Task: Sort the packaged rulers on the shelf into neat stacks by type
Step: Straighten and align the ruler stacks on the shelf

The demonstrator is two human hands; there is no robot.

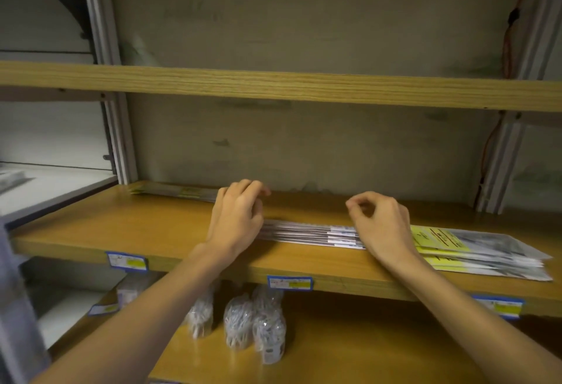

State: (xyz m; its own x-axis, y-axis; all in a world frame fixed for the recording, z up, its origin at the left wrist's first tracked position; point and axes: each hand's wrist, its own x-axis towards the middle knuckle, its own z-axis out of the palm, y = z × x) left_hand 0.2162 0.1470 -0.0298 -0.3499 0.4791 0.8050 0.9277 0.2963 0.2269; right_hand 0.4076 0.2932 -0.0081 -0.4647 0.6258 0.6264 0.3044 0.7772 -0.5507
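Observation:
A row of slim packaged rulers (307, 233) lies lengthwise on the wooden shelf (127, 225), between my two hands. My left hand (235, 216) hovers over their left end with fingers loosely curled, holding nothing. My right hand (384, 224) hangs above their right end, thumb and forefinger nearly touching, with nothing visible between them. To the right lies a stack of wider packaged rulers with yellow-green labels (480, 248), reaching the shelf's right side. Another flat ruler pack (176, 191) lies along the back wall, its right end hidden behind my left hand.
Blue and yellow price tags (289, 282) are stuck on the shelf's front edge. On the lower shelf stand several small clear bags of white clips (254, 321). Another wooden shelf board (273, 84) runs overhead. An orange cable (507, 46) hangs at the right post.

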